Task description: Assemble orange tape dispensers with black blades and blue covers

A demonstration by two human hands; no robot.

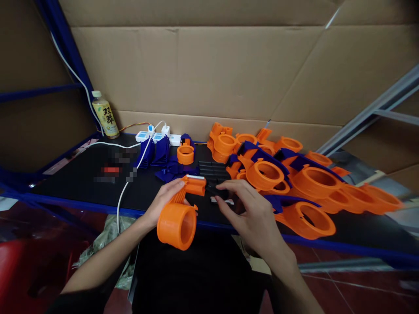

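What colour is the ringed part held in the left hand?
The ringed part in the left hand is orange, shown best in the head view.

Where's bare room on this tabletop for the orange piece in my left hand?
Best room shows on the black tabletop left of the white cable, toward the blue front rail, short of the pixelated red patch. A narrow strip shows front right, between orange pieces and rail. Crowded: right of your right hand, orange pieces; beyond your left hand, blue pieces.
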